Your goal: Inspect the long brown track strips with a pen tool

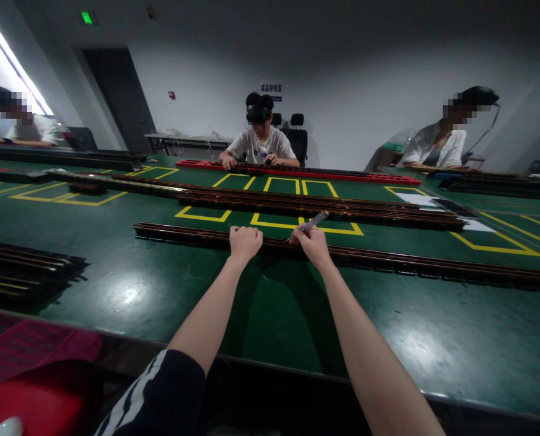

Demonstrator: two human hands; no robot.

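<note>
A long, dark brown strip (388,261), like a bundle of thin slats or rails, lies across the green table in front of me. Over its left part, my left hand (246,243) is closed, fingers curled round the far edge. A slim, pale pen (314,222) is pinched in my right hand (313,243), just above the same strip. Its thin point slants down to the left and meets or nearly meets the strip; contact cannot be made out. The back of each hand hides most of the fingertips.
Another long bundle of dark strips (261,200) lies farther back. More dark strips (20,272) sit at the left edge. Yellow tape outlines (501,248) mark the green table (161,339). Across it, a person (263,142) works over a red rail (388,179); others sit at both sides.
</note>
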